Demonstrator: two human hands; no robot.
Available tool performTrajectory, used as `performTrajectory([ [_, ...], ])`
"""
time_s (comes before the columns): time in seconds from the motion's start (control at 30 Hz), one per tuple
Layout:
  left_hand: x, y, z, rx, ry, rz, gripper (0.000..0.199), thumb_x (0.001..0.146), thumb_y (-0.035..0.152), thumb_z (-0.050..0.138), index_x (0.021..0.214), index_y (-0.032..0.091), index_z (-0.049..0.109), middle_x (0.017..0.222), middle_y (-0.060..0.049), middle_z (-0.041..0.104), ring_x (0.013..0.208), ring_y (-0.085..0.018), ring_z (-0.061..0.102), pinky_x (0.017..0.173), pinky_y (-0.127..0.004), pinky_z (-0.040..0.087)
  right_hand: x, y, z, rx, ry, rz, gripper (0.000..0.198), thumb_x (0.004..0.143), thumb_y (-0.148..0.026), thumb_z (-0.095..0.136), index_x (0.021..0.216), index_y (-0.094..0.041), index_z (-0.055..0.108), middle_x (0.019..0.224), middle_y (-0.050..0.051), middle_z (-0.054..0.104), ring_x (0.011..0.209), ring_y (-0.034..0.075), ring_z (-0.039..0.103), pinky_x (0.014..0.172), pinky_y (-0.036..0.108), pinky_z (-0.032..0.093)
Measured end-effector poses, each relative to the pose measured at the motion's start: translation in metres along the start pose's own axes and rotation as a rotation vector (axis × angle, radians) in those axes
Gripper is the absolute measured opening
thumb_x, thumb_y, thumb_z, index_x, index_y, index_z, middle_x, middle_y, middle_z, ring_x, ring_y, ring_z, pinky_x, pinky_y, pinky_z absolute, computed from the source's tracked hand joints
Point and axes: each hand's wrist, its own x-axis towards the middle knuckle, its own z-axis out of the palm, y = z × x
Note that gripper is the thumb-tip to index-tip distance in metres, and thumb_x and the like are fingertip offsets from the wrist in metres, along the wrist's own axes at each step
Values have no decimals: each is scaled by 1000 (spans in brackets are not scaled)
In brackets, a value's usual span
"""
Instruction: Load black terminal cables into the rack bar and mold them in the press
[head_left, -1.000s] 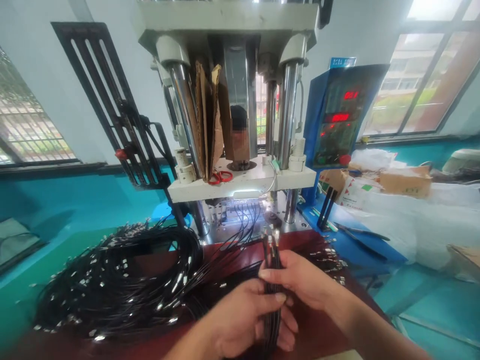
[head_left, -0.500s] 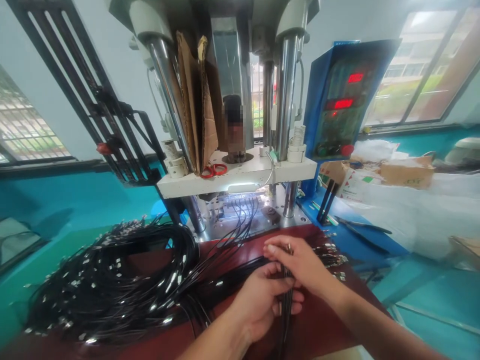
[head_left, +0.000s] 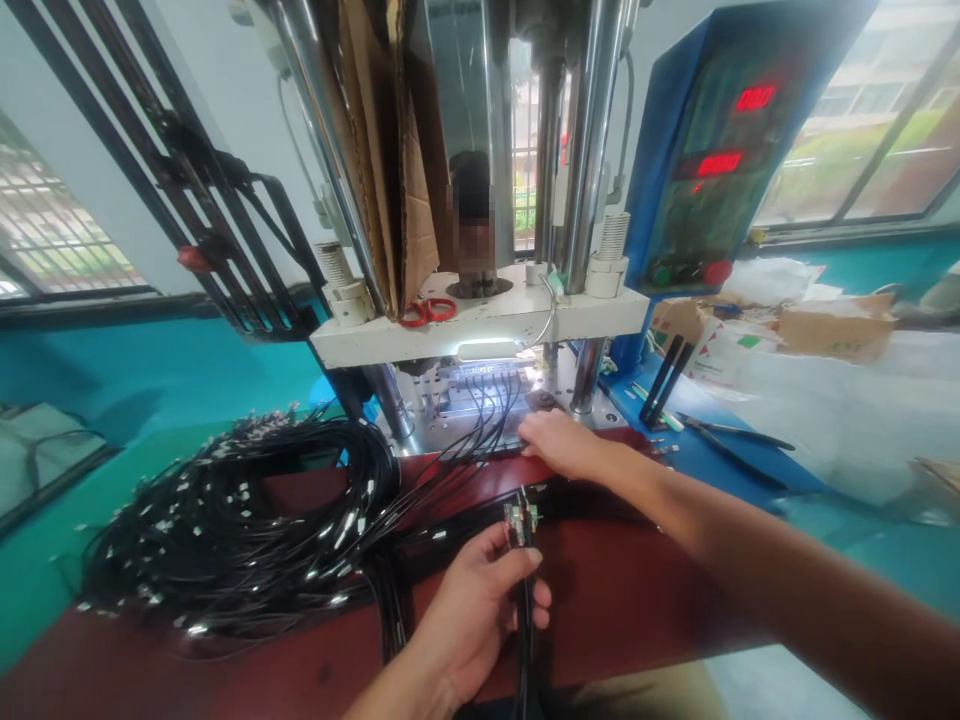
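Note:
My left hand [head_left: 487,590] is closed around a bundle of black cables [head_left: 523,610], with metal connector ends [head_left: 520,520] standing up above the thumb. The lower part of the bundle hangs down out of view. My right hand [head_left: 556,440] reaches forward to the front edge of the press bed [head_left: 427,440], fingers curled and pressed together. Whatever its fingertips hold or touch is hidden. Just left of it, several thin black cables [head_left: 480,430] run from the lit mould [head_left: 480,385] down to the table.
A large coil of black cables [head_left: 247,540] lies on the dark red table [head_left: 615,600]. Red-handled scissors [head_left: 427,312] rest on the press's white plate [head_left: 480,335]. To the right are a blue control box [head_left: 705,170], black tweezers [head_left: 739,440] and a cardboard box [head_left: 836,330].
My right hand has let go of the cable bundle and moved forward to the press bed. My left hand, still holding the bundle, has shifted slightly left. The view has tilted down.

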Motion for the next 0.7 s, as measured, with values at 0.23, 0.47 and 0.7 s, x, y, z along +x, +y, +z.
performTrajectory([
  [0.23, -6, -3, 2, 58, -5, 21, 20, 77, 19, 63, 91, 18, 48, 54, 8, 40, 40, -4, 33, 37, -17, 23, -66, 4, -37, 132, -73, 120, 16, 84, -23, 54, 93, -14, 63, 87, 10, 64, 78, 22, 62, 66, 29, 42],
  [0.47, -8, -6, 11, 249, 20, 12, 28, 79, 34, 68, 84, 18, 46, 45, 8, 43, 36, -5, 31, 36, -16, 24, -133, -47, 3, 1276, 182, 475, 32, 91, -45, 45, 105, -18, 55, 50, -6, 46, 39, 8, 40, 39, 20, 29],
  [0.7, -12, -6, 10, 327, -54, -54, 27, 82, 38, 64, 90, 16, 50, 45, 6, 45, 36, -6, 33, 36, -17, 27, -130, -105, 28, 1604, 495, 594, 40, 95, -48, 38, 119, -19, 50, 46, -8, 45, 33, 6, 34, 33, 16, 26],
])
